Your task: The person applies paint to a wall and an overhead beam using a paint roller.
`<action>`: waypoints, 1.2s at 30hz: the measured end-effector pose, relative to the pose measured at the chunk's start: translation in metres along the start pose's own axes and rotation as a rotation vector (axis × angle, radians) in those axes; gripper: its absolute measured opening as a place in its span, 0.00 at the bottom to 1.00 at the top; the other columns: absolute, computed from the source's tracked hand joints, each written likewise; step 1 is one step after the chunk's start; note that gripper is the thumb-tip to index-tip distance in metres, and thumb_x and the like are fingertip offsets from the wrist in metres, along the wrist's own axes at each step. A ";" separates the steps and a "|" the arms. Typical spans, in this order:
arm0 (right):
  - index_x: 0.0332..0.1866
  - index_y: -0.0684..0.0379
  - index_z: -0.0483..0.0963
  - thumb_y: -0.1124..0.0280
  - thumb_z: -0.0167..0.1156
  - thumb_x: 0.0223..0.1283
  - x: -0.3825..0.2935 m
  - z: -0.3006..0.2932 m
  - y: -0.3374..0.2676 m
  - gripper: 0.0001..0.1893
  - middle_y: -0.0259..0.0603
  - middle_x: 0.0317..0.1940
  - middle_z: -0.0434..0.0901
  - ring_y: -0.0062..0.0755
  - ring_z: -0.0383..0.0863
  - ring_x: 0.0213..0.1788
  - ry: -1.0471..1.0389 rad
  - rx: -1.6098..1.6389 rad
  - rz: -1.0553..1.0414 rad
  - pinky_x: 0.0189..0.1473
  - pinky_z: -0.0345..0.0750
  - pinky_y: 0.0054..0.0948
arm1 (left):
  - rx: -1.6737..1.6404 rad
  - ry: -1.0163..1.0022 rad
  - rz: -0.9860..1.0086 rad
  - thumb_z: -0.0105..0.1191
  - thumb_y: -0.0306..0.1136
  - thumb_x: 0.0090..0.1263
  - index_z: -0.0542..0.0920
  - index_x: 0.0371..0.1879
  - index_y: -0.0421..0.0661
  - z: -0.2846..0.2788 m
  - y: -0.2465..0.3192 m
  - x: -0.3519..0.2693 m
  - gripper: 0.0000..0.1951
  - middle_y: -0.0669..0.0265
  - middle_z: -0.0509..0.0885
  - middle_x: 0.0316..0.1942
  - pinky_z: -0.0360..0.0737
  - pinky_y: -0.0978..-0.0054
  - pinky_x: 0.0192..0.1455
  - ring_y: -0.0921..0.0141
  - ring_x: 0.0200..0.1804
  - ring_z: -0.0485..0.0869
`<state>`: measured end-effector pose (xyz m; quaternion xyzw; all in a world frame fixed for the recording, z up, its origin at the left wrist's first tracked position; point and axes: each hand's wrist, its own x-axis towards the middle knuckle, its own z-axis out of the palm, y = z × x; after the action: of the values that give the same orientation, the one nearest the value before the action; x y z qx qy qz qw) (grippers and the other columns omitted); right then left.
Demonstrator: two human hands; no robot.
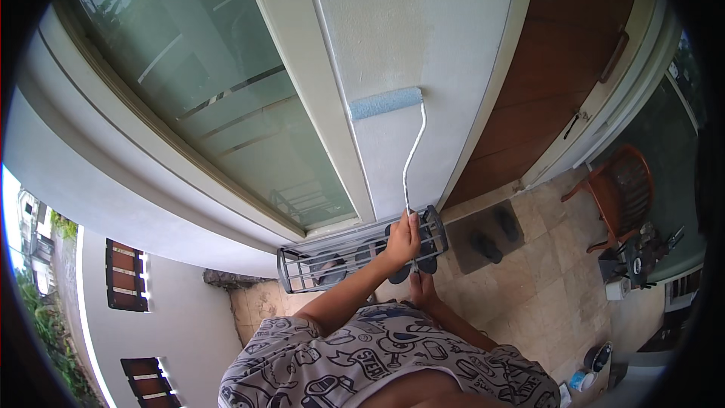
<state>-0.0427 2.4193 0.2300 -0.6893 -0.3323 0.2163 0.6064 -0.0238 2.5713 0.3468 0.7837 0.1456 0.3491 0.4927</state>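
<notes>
A light-blue paint roller (386, 103) lies against the white wall strip (419, 22) between a frosted glass window (226, 96) and a brown wooden door (538, 79). Its bent metal frame (406, 170), coated in white paint, runs down from the roller's right end. My left hand (403, 241) grips the roller's shaft near the lower end of this frame. Just below it, my right hand (423, 289) closes around the lower part of the handle. Most of the handle is hidden by my hands. The wall shows a duller, beige-tinted patch above the roller.
A metal shoe rack (362, 252) with footwear stands at the wall's foot, beneath my hands. On a doormat (467, 238) lie dark slippers (485, 246). A wooden chair (617, 195) and a small cluttered stand (643, 266) are at right. Containers (581, 379) sit on the tiled floor (544, 294).
</notes>
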 end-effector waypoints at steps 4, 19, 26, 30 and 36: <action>0.25 0.66 0.68 0.59 0.48 0.72 0.023 -0.011 -0.044 0.22 0.47 0.12 0.66 0.30 0.67 0.17 0.046 -0.003 -0.029 0.23 0.62 0.37 | -0.032 0.080 0.087 0.32 0.39 0.82 0.70 0.32 0.41 -0.005 0.046 0.039 0.18 0.65 0.67 0.13 0.65 0.69 0.21 0.70 0.16 0.67; 0.27 0.67 0.72 0.60 0.50 0.71 -0.016 -0.012 -0.023 0.21 0.52 0.14 0.72 0.50 0.76 0.18 0.128 -0.146 -0.010 0.23 0.66 0.41 | 0.084 -0.107 -0.027 0.34 0.40 0.82 0.69 0.30 0.40 -0.001 0.006 0.001 0.20 0.57 0.71 0.13 0.70 0.63 0.22 0.59 0.16 0.75; 0.27 0.66 0.71 0.60 0.49 0.72 -0.024 -0.021 -0.057 0.20 0.53 0.14 0.70 0.53 0.74 0.18 0.128 -0.131 0.009 0.23 0.65 0.42 | 0.122 -0.082 0.068 0.33 0.39 0.82 0.68 0.26 0.39 -0.007 0.036 0.011 0.21 0.54 0.69 0.14 0.70 0.59 0.24 0.54 0.17 0.72; 0.26 0.65 0.69 0.58 0.47 0.74 0.046 -0.026 -0.159 0.23 0.50 0.13 0.67 0.48 0.70 0.16 0.147 -0.053 -0.175 0.24 0.65 0.40 | -0.029 0.000 0.119 0.35 0.37 0.82 0.70 0.26 0.38 -0.047 0.161 0.098 0.20 0.54 0.70 0.11 0.68 0.59 0.19 0.55 0.14 0.75; 0.26 0.65 0.68 0.58 0.46 0.74 0.075 -0.020 -0.163 0.22 0.47 0.13 0.66 0.46 0.69 0.16 0.194 -0.046 -0.260 0.23 0.64 0.39 | 0.075 0.063 0.278 0.34 0.39 0.83 0.70 0.26 0.40 -0.046 0.142 0.120 0.21 0.61 0.70 0.10 0.69 0.66 0.17 0.63 0.13 0.75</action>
<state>-0.0094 2.4671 0.4013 -0.6718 -0.3633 0.0606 0.6426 0.0138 2.6038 0.5316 0.8028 0.0640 0.4326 0.4054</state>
